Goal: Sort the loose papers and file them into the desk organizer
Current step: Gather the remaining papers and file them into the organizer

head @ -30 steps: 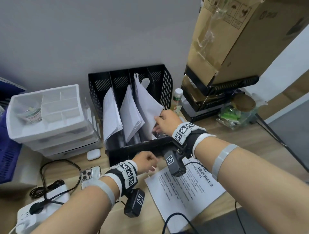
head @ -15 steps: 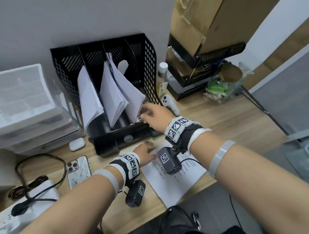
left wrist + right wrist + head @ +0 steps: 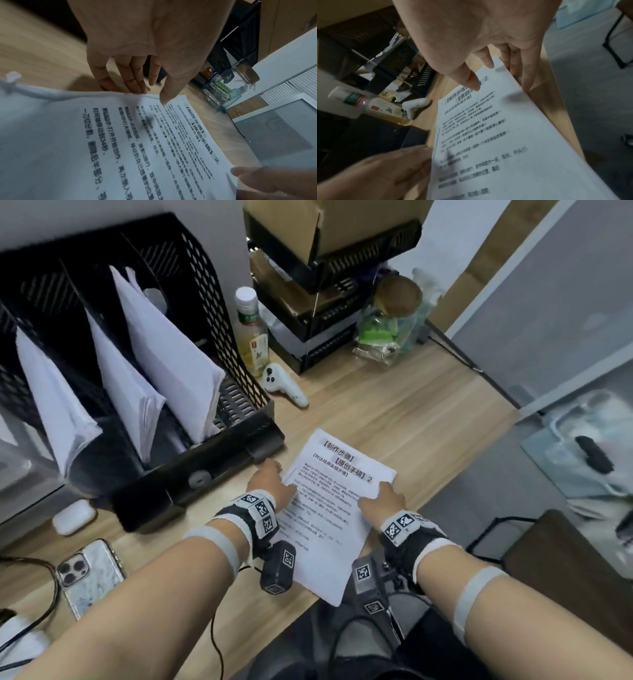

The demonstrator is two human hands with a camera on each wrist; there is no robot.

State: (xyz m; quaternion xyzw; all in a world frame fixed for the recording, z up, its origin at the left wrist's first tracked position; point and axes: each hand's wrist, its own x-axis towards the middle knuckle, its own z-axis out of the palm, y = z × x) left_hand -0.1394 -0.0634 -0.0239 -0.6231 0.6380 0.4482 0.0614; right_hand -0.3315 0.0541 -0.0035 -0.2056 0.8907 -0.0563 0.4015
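Note:
A printed paper stack [image 3: 329, 508] with black text lies at the desk's front edge, partly over it. My left hand [image 3: 270, 479] holds its left edge, thumb [image 3: 166, 97] on top and fingers [image 3: 130, 82] under the edge. My right hand [image 3: 383, 496] pinches the top right corner, thumb [image 3: 472, 83] on the sheet and fingers [image 3: 522, 75] behind it. The black mesh desk organizer [image 3: 236, 405] stands behind and to the left. White papers [image 3: 171, 364] lean in three of its slots.
A drink bottle [image 3: 251, 337] and a white controller [image 3: 284, 386] sit right of the organizer. Stacked black trays with a cardboard box [image 3: 329, 268] stand behind. An earbuds case [image 3: 73, 517], a phone [image 3: 90, 577] and cables lie at left. A dark chair [image 3: 565, 570] is at right.
My right hand left the organizer's right slot and came down to the printed stack's right corner. My left hand moved onto the stack's left edge. The view swung right and down.

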